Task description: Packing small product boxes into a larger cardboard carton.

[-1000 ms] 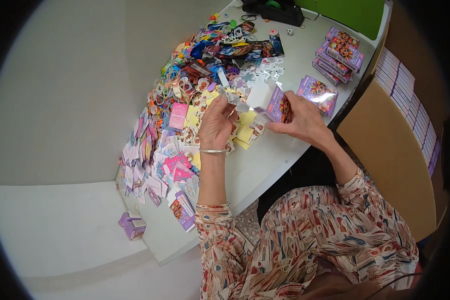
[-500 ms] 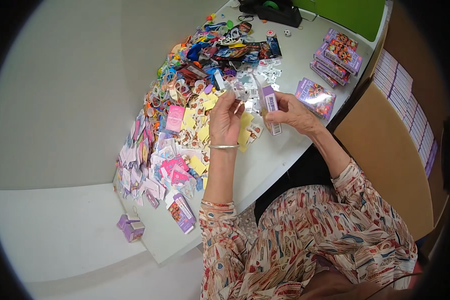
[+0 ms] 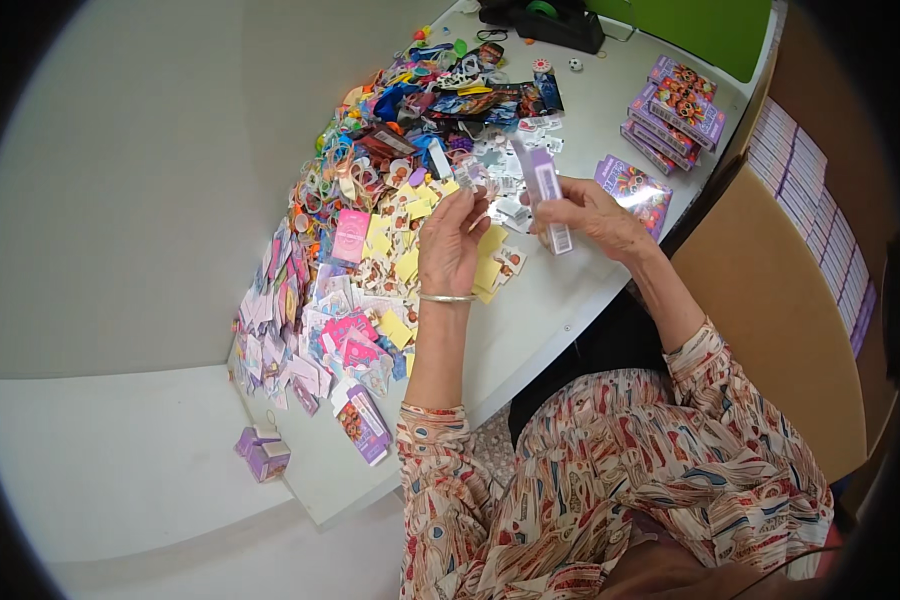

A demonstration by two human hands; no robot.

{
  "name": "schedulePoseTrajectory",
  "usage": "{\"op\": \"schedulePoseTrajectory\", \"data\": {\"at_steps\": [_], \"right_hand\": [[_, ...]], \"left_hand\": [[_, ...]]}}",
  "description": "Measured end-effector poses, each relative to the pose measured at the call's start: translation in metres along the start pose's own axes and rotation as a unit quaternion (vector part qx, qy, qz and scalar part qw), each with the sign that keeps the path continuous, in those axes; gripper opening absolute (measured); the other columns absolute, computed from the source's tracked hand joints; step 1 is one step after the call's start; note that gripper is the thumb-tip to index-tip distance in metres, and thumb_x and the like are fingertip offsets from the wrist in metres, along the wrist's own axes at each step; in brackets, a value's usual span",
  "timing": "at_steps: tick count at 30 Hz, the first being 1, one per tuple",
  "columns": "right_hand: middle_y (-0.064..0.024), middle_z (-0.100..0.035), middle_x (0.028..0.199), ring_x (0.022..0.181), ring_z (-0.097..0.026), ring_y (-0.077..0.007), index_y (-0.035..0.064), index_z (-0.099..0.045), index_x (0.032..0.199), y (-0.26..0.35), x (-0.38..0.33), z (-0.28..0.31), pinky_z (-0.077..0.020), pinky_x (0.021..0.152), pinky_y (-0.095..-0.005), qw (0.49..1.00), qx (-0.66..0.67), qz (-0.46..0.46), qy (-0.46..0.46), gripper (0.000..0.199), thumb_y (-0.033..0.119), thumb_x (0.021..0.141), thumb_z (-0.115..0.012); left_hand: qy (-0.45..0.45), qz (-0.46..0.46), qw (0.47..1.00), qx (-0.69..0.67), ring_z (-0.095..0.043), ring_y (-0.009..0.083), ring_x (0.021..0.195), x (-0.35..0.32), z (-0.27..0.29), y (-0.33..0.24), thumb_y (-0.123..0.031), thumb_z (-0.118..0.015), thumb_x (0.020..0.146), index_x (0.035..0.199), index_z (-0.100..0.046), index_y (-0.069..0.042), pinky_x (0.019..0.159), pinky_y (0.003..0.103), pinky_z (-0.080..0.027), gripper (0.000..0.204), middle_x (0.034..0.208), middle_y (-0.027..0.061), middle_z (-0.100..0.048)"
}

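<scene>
My right hand [image 3: 598, 218] grips a slim purple and white cardboard box [image 3: 545, 190] by its lower part, held upright over the table with a narrow side showing. Left of it, my left hand [image 3: 450, 245] is closed in a pinch, palm up, a bangle on the wrist. A small clear packet [image 3: 468, 174] shows at its fingertips, blurred against the heap behind. Under and beyond my hands lie yellow slips [image 3: 407, 265], printed cards and small white pieces [image 3: 542, 145].
Finished-looking purple boxes [image 3: 675, 110] stack at the right, another box [image 3: 635, 195] before them. Mixed trinkets [image 3: 345, 180] heap along the wall. An open box [image 3: 362, 425] lies front left. A black tape dispenser [image 3: 560, 25] stands behind; a carton [image 3: 770, 300] of boxes is right.
The purple box in my right hand has risen slightly and turned more edge-on. My left hand stays nearly in place, the packet at its fingertips showing less distinctly.
</scene>
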State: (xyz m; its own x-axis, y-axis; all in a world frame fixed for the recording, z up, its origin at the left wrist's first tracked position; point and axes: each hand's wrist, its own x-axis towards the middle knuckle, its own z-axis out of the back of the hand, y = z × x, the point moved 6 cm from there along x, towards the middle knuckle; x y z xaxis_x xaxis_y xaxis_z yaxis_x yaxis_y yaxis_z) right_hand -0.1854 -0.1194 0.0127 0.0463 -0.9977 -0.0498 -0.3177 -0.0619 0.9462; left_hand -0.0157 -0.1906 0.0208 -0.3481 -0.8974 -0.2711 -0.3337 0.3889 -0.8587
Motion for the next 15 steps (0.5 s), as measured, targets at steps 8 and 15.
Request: {"op": "schedulePoseTrajectory", "data": {"at_steps": [8, 15], "right_hand": [[-0.0172, -0.052, 0.096, 0.095, -0.052, -0.0338, -0.004, -0.044, 0.124, 0.025, -0.032, -0.012, -0.0434, 0.083, -0.0409, 0.845, -0.513, 0.107, -0.111, 0.08, 0.041, 0.068, -0.078], [-0.0181, -0.052, 0.098, 0.095, -0.052, -0.0344, -0.0042, -0.044, 0.123, 0.018, -0.039, -0.022, -0.0436, 0.084, -0.0416, 0.835, -0.512, 0.162, -0.122, 0.076, 0.034, 0.067, -0.079]], "left_hand": [[-0.002, -0.365, 0.859, 0.36, -0.059, 0.0162, 0.086, -0.049, -0.034, -0.067, -0.009, -0.063, 0.088, 0.093, -0.067, 0.002, 0.075, 0.03, -0.046, 0.012, 0.098, 0.007, -0.066], [0.036, -0.426, 0.566, 0.705, -0.055, 0.0317, 0.094, -0.077, -0.073, -0.054, -0.006, -0.067, 0.079, 0.103, -0.061, 0.001, 0.084, 0.04, -0.042, 0.025, 0.101, 0.0133, -0.062]]}}
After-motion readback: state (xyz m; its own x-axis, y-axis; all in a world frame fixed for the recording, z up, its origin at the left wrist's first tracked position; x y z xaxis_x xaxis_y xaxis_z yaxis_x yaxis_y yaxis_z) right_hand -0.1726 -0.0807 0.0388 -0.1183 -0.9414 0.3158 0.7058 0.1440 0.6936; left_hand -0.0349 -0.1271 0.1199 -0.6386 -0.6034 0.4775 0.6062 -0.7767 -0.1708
